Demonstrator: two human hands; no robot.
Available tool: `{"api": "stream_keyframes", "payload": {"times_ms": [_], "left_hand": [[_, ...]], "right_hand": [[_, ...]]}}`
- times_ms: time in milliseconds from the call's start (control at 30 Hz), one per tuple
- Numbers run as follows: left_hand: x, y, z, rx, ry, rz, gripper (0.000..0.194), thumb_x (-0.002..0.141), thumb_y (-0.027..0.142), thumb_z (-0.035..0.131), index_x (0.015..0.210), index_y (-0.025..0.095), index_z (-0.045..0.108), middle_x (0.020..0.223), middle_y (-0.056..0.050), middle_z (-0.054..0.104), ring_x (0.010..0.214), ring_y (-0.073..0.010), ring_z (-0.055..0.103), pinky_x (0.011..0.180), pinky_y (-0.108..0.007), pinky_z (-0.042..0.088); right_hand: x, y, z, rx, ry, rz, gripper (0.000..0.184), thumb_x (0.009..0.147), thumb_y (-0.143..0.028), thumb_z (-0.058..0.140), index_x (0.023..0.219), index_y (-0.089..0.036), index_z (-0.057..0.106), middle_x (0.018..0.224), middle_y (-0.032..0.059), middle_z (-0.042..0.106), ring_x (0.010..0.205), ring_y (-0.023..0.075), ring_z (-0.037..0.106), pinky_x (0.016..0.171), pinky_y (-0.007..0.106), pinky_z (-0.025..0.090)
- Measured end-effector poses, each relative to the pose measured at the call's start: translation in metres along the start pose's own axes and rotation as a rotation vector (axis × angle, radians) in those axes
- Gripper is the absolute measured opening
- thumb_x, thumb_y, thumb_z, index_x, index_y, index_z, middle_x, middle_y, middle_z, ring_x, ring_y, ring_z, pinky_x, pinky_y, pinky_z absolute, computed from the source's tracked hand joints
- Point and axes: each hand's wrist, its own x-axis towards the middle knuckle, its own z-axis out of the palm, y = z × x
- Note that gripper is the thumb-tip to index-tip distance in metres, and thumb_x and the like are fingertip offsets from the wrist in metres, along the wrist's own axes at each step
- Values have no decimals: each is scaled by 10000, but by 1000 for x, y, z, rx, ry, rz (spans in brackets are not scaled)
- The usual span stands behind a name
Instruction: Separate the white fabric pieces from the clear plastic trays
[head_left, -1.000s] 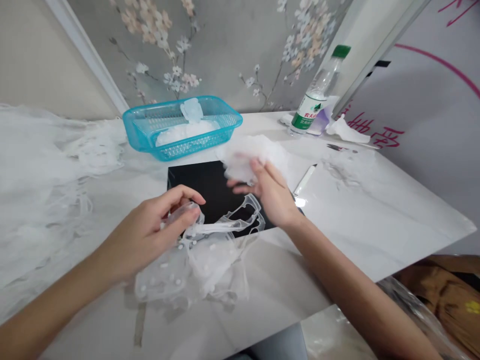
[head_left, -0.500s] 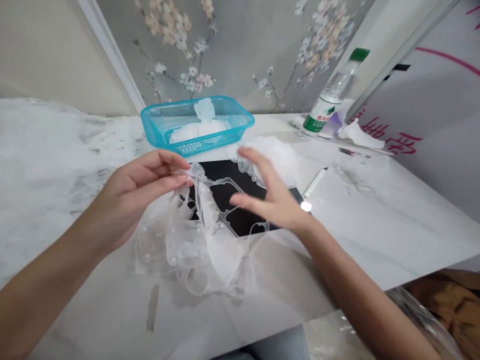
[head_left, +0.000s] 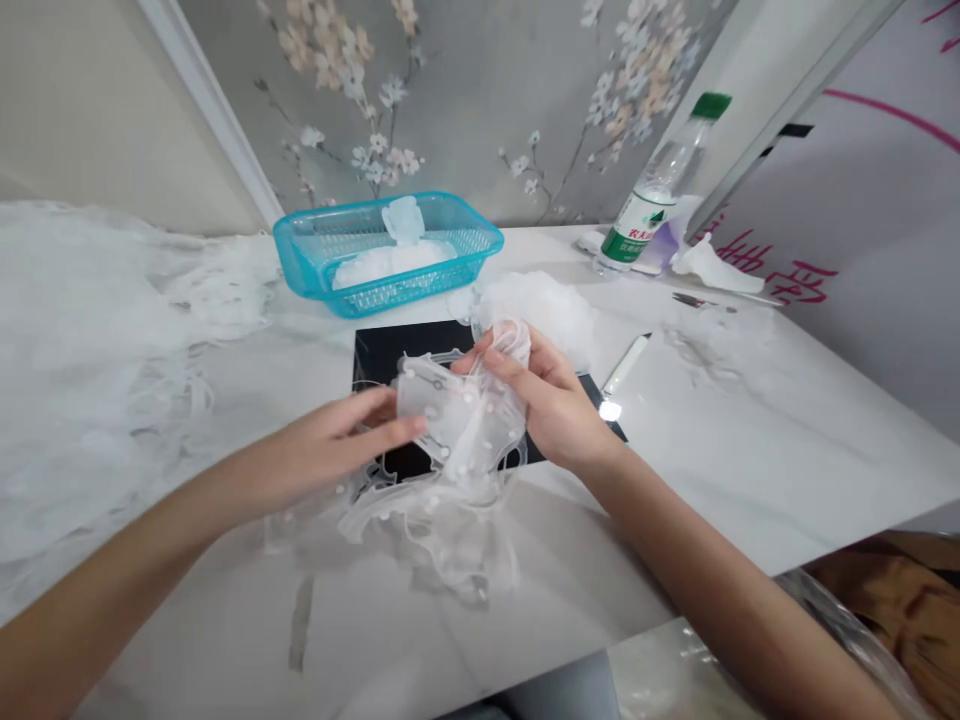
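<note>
My right hand point(head_left: 559, 405) is closed on the bunched upper end of a limp, translucent white sheet point(head_left: 469, 415) with small white dots and cut-out edges. At the sheet's left edge is my left hand point(head_left: 349, 435); its thumb lies over the front and its other fingertips go behind the edge. Stringy see-through offcuts point(head_left: 457, 545) hang below and rest on the table. Under the hands lies a black mat point(head_left: 379, 350), partly covered by the sheet. A white pile of thin pieces point(head_left: 547, 310) sits just behind my right hand.
A blue plastic basket point(head_left: 300, 270) with white pieces inside stands at the back. To the right are a white-handled knife point(head_left: 628, 365), a water bottle point(head_left: 637, 220), small snips point(head_left: 691, 299) and crumpled paper point(head_left: 716, 265). A large heap of white scraps point(head_left: 112, 360) covers the left side.
My right hand, open before, has closed on the bunched sheet. The sheet has moved right and opened out above the mat. My left hand has dropped lower, to the sheet's left edge.
</note>
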Motion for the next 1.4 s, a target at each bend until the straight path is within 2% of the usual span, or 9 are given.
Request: {"api": "stream_keyframes", "payload": {"times_ms": [100,333,500,633,733,900,1067,1200,1400], "left_hand": [[0,2,7,-167,-156,20,322,829,482,512,894,191,633,877,-26,670,801,-203,623,681,-302,502],[-4,10,-8,-122,126,166,223,786,337,617,948,196,677,973,-4,684,919,-187,612,856,-320,466],[-9,12,-7,-177,83,218,234,763,300,653,973,199,675,930,-15,702,839,-178,628,749,-284,501],[-8,9,-3,-304,125,197,216,819,321,597,991,202,652,939,-8,691,867,-167,627,795,-282,492],[-5,5,-2,-462,226,168,217,865,347,531,982,197,636,950,-9,674,896,-164,606,817,-277,483],[-1,1,3,-553,266,165,221,839,384,563,914,200,659,885,-1,671,838,-140,601,742,-227,503],[-2,-3,7,-491,228,326,104,795,270,650,891,252,687,846,39,689,824,-99,636,735,-160,501],[-4,-6,8,-419,327,355,101,830,226,611,881,257,692,834,57,691,779,-68,626,719,-128,480],[-9,6,15,-139,381,387,72,837,251,587,843,208,644,778,56,634,729,-74,570,674,-137,432]], "right_hand": [[2,0,-2,27,-5,35,165,826,-400,557,898,-252,543,888,1,649,751,159,606,689,306,502],[8,7,-9,-293,177,193,223,744,-353,630,854,-187,533,753,2,597,660,141,557,595,265,445],[5,13,-12,-936,226,151,562,687,-631,614,987,-160,548,838,91,607,703,225,566,620,355,433],[2,8,-10,-1233,323,6,576,744,-661,543,1007,-149,564,895,126,614,724,256,580,630,378,436],[-1,3,-4,-1149,311,-376,442,807,-539,567,1055,-173,550,1021,109,607,871,244,580,730,368,459],[-6,5,7,-965,-90,-778,152,913,-288,492,1007,-194,566,1025,69,627,953,170,575,849,302,464],[-5,15,9,-874,-45,-799,121,889,-168,499,995,-165,557,981,78,634,919,169,579,814,305,494],[-9,14,10,-833,-75,-756,177,863,-120,461,1009,-162,551,1016,89,620,947,167,573,835,312,494],[-19,9,21,-698,19,-666,251,798,-288,596,1007,-166,532,941,80,635,855,173,606,738,303,518]]}}
